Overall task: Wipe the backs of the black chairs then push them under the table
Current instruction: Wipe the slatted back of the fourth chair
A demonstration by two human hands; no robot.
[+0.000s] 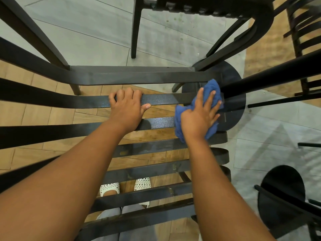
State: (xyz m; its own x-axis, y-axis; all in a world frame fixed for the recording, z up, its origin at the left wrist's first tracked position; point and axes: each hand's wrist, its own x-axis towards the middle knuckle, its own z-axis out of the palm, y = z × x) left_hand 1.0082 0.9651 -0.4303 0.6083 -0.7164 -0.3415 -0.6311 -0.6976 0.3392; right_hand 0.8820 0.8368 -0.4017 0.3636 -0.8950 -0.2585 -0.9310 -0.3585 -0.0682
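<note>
The black chair's slatted back [156, 100] fills the middle of the view, its slats running left to right beneath the person's arms. The left hand [127, 106] has its fingers curled over an upper slat, thumb beneath, gripping it to steady the chair. At about three o'clock from that hand, the right hand [199, 113] presses a blue cloth [211, 89] flat against the slat ends by the right upright, fingers spread and straight on top of the cloth rather than wrapped round it.

Some lower slats carry wet streaks, so I'd judge the wiping is partly done and the pushing-in not yet begun. The risk from here: with the cloth only pinned under an open palm, a fast stroke could let it slip through a gap between slats to the floor. Another black chair [199, 9] stands at twelve o'clock, and a round black pedestal base [232, 84] sits just beyond the cloth; a careless shove could knock the legs into it.
</note>
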